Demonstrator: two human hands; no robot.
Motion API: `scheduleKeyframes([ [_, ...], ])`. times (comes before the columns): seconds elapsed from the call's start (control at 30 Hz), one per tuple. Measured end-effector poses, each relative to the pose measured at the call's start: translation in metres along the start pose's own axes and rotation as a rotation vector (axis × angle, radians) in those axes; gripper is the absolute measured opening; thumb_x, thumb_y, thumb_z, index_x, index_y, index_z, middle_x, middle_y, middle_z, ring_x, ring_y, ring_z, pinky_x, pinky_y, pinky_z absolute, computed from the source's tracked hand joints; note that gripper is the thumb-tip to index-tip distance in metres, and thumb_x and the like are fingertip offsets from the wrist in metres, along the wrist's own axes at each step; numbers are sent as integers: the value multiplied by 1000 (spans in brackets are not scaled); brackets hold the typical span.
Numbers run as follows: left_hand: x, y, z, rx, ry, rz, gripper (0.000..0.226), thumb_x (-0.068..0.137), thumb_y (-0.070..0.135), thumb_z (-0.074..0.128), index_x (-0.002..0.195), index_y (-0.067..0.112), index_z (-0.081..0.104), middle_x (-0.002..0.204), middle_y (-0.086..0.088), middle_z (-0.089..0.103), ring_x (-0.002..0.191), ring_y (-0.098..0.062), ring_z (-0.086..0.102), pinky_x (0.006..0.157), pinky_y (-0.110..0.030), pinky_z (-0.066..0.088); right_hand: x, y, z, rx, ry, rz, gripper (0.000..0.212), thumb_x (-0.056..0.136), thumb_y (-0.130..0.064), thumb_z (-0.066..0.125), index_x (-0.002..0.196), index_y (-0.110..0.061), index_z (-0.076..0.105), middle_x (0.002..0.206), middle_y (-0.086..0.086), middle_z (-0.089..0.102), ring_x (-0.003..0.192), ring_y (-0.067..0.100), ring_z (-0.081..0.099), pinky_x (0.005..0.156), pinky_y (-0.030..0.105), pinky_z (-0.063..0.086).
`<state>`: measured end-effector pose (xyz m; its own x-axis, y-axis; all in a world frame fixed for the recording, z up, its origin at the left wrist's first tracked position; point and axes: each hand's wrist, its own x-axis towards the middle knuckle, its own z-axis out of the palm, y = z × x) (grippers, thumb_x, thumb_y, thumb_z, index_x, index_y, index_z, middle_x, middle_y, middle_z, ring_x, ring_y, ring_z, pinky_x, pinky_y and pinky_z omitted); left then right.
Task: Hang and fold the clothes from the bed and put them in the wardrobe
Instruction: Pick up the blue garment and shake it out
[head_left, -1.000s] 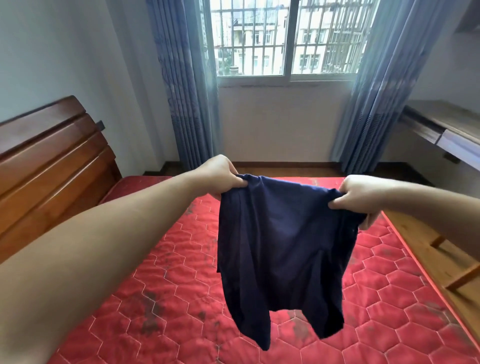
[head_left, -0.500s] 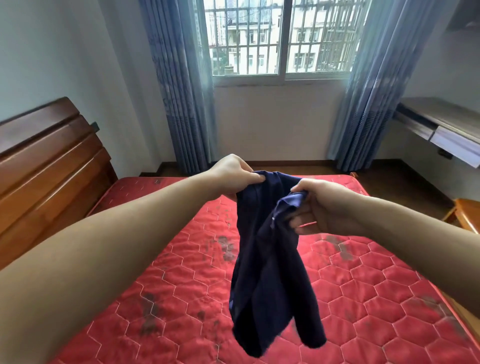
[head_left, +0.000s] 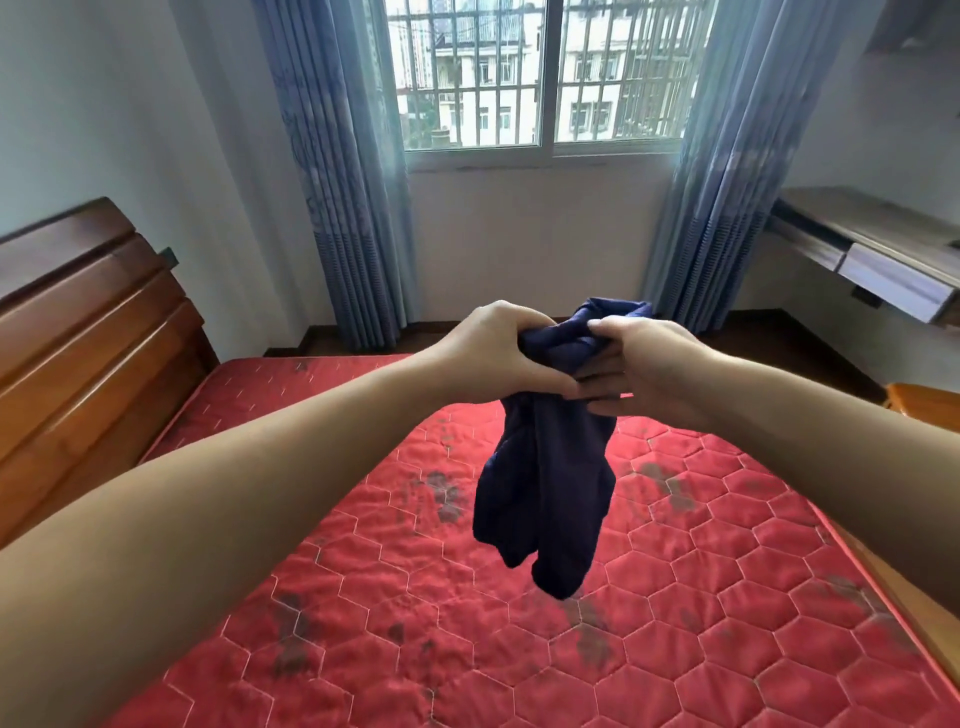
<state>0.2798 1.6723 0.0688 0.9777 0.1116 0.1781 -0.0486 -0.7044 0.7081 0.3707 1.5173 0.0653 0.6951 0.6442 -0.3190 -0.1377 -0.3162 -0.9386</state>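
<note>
Left grip: closed on navy garment top.
Right grip: closed on same bunch.
Garment: hangs below grips, above bed.

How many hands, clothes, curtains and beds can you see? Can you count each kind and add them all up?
Hands: 2, the left hand and the right hand
Clothes: 1, the dark blue garment both hands grip
Curtains: 2, the left curtain and the right curtain
Beds: 1, the bed
Total: 6

Navy shorts matt cloth; mattress quilted.
</note>
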Motion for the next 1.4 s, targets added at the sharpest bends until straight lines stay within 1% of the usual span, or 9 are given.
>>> scheduleKeyframes([
  [0.17, 10, -9, -2, 0, 82, 16, 23, 85, 8, 67, 68, -3, 57, 61, -1, 37, 57, -12, 31, 54, -28, 28, -1, 6, -17, -187, -7, -231, 32, 96, -40, 51, 90, -18, 73, 95, 1, 76, 78, 13, 68, 71, 27, 53],
  [0.27, 13, -11, -7, -344, 132, -61, 9, 92, 3, 60, 91, 1, 69, 77, -4, 57, 70, -12, 51, 65, -29, 45, 6, 36, -31, -298, 206, -389, 17, 83, -30, 73, 97, -21, 70, 96, -3, 73, 80, 9, 65, 64, 14, 51],
  [0.4, 20, -6, -11, -757, 130, -117, 21, 99, 8, 52, 106, 21, 66, 92, 7, 71, 83, -5, 66, 74, -22, 54, 24, 89, -24, -330, 54, -279, 81, 67, -25, 88, 131, -36, 41, 133, -11, 48, 118, 9, 49, 98, 31, 45],
  [0.53, 24, 3, -19, -999, 228, -91, 20, 100, 11, 51, 106, 21, 67, 92, 3, 74, 84, -10, 70, 75, -24, 56, 39, 131, 5, -359, -196, -168, 42, 71, -17, 83, 107, -29, 64, 107, -15, 69, 98, 3, 65, 75, 14, 52],
  [0.77, 20, 7, -46, -1140, 283, -71, 16, 99, 23, 54, 108, 25, 67, 99, 1, 75, 92, -16, 71, 75, -28, 57, 42, 173, 45, -750, -210, -102, 9, 81, -18, 61, 89, -15, 65, 91, 2, 69, 80, 14, 58, 77, 35, 52],
  [0.93, 14, 4, -51, -1070, 270, -64, 19, 99, 17, 53, 108, 22, 69, 101, 0, 74, 93, -15, 70, 76, -27, 56, 27, 104, 15, -447, -249, -153, 104, 56, -42, 84, 144, -36, 27, 137, -16, 40, 124, 5, 43, 94, 20, 40],
  [1.13, 9, 8, -51, -973, 155, -72, 20, 99, 13, 52, 108, 22, 68, 98, 1, 74, 88, -14, 71, 72, -28, 57, 6, 38, -15, -477, 280, -506, 109, 60, -67, 76, 149, -30, 26, 152, -18, 30, 138, -1, 27, 105, 15, 21],
  [1.23, 8, 13, -52, -1021, 56, -57, 22, 101, 13, 47, 109, 21, 66, 98, 2, 74, 89, -13, 70, 74, -27, 57, -3, 29, 2, -246, -3, -578, 90, 50, -54, 83, 129, -52, 38, 130, -37, 48, 119, -19, 44, 91, 1, 37],
  [1.4, 16, 22, -47, -1141, 128, -60, 19, 101, 22, 49, 108, 24, 67, 100, 0, 73, 93, -17, 69, 85, -29, 56, 17, 74, 55, -134, -124, -409, 51, 60, -21, 91, 104, -25, 68, 101, -13, 74, 96, 1, 68, 77, 18, 53],
])
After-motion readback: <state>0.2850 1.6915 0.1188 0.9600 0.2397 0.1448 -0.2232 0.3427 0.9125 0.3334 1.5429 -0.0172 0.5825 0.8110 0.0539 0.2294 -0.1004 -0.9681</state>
